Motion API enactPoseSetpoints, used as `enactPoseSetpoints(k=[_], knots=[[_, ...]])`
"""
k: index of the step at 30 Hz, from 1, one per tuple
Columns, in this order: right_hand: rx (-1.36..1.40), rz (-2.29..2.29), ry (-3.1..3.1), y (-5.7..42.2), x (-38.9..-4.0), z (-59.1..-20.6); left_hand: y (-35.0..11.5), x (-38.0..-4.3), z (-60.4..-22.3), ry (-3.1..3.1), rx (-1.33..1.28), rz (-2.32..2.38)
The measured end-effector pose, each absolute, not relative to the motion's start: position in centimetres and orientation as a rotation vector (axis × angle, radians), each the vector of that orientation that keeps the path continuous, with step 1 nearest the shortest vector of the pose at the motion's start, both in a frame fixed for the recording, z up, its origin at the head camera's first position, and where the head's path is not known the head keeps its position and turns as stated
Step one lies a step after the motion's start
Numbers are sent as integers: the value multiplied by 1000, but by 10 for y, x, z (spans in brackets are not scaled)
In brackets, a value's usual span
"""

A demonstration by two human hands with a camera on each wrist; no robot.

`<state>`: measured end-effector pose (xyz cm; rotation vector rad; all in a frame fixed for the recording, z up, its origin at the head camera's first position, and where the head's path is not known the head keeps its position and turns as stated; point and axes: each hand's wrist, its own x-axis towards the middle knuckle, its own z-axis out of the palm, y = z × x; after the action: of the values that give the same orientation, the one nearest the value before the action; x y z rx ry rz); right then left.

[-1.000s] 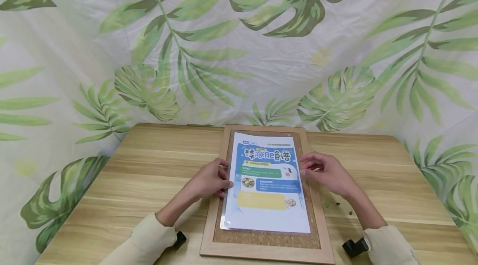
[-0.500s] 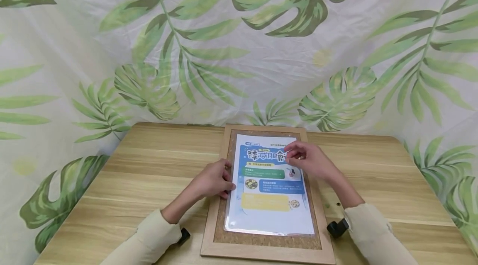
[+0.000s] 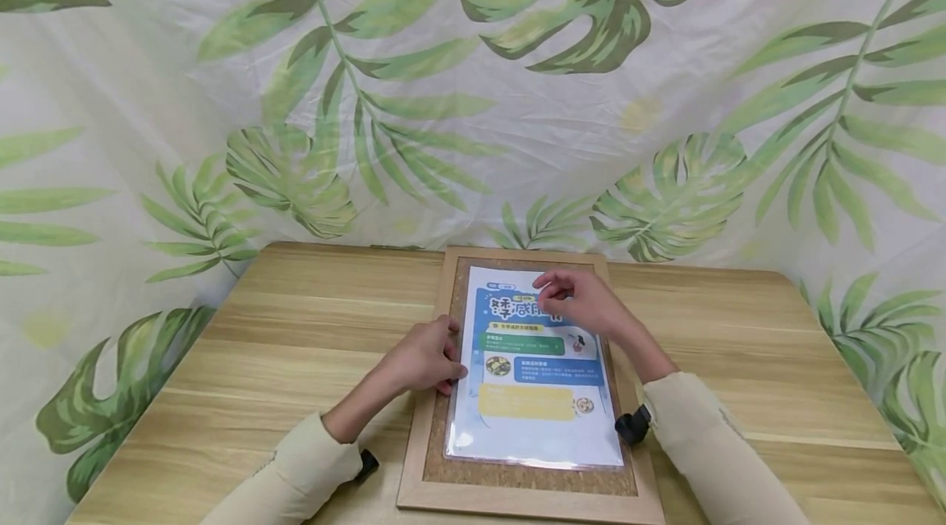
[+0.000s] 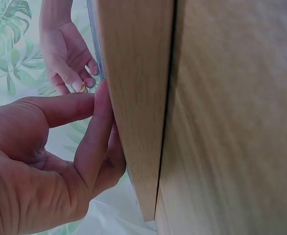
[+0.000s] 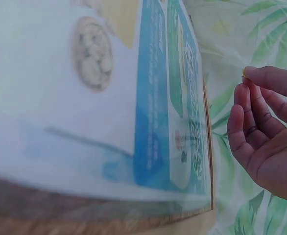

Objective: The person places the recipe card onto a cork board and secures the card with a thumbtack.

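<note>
A laminated sheet [image 3: 532,439] with blue, green and yellow panels lies on a wood-framed cork board [image 3: 532,500]. My left hand [image 3: 421,356] pinches the sheet's left edge, its thumb on top and the other fingers bent beside the frame. In the left wrist view, thumb and index fingertips meet at the edge of the frame [image 4: 133,98]. Above the upper part of the sheet is my right hand [image 3: 584,301]. Between its thumb and index finger sits a small yellow thumbtack [image 5: 246,72], mostly covered by the fingertips.
The board stands on a wood-grain table [image 3: 259,377], its far end near a leaf-print cloth [image 3: 414,139] that hangs behind. Black wrist cameras show at both cuffs, the right camera [image 3: 632,425] over the frame's right side.
My right hand has moved left from the sheet's right edge to above its upper middle. The sheet has shifted slightly right and down; my left hand stays at its left edge.
</note>
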<state>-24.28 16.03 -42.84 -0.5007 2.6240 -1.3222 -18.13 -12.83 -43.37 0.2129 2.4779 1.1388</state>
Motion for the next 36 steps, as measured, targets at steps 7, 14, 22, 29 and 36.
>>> enactPoseSetpoints(k=[7,14,22,29,36], knots=[[-538,-1340,2616,145,-256,-431,-132,-184,-437,2450,231,1178],[-534,-1415,2526,133,-261,-435,-138,-191,-439,2367,163,1333],[-398,-1464,2415,132,-261,-443,-144,-203,-446,2236,141,1507],[-367,-1514,2361,131,-263,-447,-150,-209,-450,2076,126,1609],[-390,-1483,2398,119,-274,-454,-148,-202,-447,2130,93,1563]])
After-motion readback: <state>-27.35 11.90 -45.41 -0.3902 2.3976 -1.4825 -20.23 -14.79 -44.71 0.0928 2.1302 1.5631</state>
